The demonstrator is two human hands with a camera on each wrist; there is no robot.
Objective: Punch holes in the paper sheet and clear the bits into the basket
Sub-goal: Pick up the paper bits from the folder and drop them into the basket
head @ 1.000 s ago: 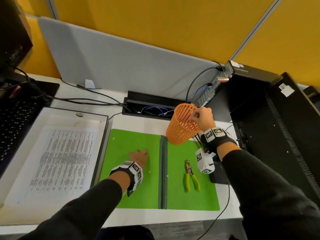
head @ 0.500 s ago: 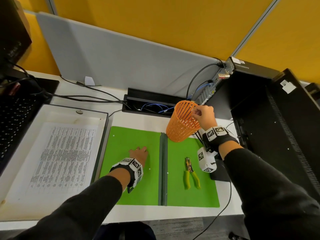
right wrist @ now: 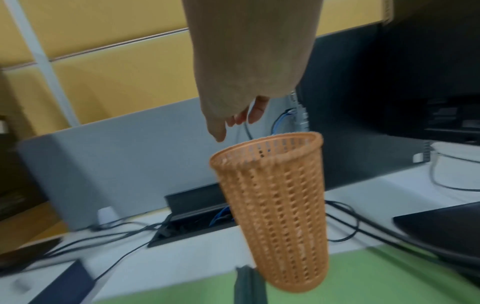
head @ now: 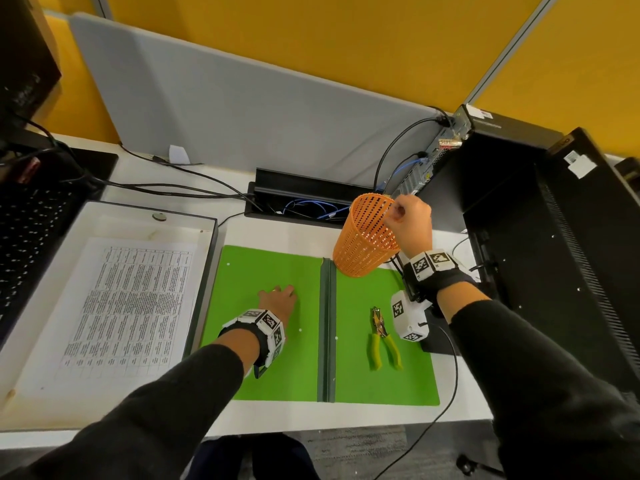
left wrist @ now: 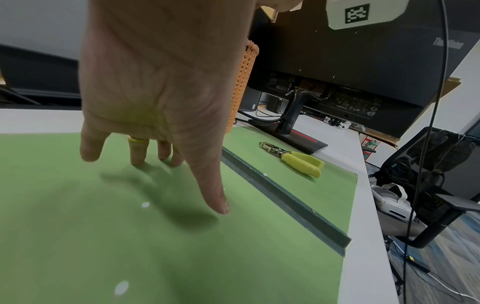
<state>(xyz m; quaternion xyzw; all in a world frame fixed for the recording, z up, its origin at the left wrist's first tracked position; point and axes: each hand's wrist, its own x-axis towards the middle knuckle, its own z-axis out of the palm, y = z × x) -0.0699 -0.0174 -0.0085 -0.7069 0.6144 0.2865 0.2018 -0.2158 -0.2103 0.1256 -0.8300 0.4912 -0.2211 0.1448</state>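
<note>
**Above the basket rim, the right hand hovers; the left presses the green sheet**

Just under the right hand (head: 410, 221) stands the orange mesh basket (head: 367, 237), upright at the far edge of the green sheet (head: 360, 382), beside its dark centre strip (head: 327, 327). In the right wrist view the fingers (right wrist: 257, 112) hang loosely curled over the rim, apart from it and gripping nothing I can make out. Nearer the person than that hand, the yellow-handled hole punch (head: 382, 336) lies flat on the right half of the sheet. The left hand (head: 278, 299) rests on the left half, fingers straight and spread, tips touching the paper. Small white bits (left wrist: 145, 204) lie on the green near the left thumb. Left of that hand, a tray (head: 207, 237) holds a printed page (head: 128, 306) on the table (head: 277, 233).
</note>
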